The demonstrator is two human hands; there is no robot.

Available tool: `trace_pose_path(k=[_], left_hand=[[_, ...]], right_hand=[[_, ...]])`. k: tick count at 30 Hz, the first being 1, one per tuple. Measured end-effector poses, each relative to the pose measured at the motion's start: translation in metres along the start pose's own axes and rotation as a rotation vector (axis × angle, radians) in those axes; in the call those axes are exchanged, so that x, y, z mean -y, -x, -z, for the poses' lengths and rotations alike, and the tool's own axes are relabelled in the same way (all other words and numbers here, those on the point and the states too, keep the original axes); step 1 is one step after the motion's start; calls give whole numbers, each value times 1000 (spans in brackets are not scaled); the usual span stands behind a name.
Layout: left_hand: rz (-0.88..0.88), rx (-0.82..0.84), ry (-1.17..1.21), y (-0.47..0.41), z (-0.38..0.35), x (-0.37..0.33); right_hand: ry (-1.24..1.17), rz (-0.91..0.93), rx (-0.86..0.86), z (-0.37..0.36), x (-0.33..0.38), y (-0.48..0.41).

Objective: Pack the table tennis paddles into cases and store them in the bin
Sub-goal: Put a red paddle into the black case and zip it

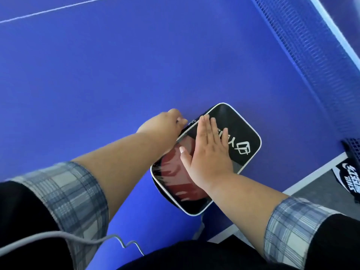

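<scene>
Lettering on the case and the net holder

The black paddle case (233,133) carries a white box-shaped logo with letters beside it, upside down and partly covered, not legible. At the far right edge, the black net holder (348,180) shows white lettering, "THE" readable, the rest unclear.

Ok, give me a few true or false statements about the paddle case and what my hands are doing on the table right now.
1. The right hand lies flat on the black paddle case. True.
2. The left hand rests on the net. False: it pinches at the case's far edge, apparently at the zipper.
3. The case sits on a green table. False: the table tennis table is blue.
4. The case lies near the table's corner. True.
</scene>
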State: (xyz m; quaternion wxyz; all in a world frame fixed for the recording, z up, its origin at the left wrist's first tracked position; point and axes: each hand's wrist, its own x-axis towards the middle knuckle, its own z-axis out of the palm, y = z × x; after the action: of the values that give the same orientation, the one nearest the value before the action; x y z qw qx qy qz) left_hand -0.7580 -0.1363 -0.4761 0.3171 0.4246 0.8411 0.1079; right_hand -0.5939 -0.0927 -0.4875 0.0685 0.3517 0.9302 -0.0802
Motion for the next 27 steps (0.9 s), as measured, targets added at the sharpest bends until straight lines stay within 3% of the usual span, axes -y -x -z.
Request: trace_pose_path(k=[5,12,27], left_hand=[[-206,177,-107,-27,9,-2],[-235,99,-215,-24,4,5],[91,-42,-76,106,-27,72]], right_hand=[[-7,-19,-11,0,3,-2],[6,-19,-24,0,4,-3],[-30,-25,-60,-2,3,-2]])
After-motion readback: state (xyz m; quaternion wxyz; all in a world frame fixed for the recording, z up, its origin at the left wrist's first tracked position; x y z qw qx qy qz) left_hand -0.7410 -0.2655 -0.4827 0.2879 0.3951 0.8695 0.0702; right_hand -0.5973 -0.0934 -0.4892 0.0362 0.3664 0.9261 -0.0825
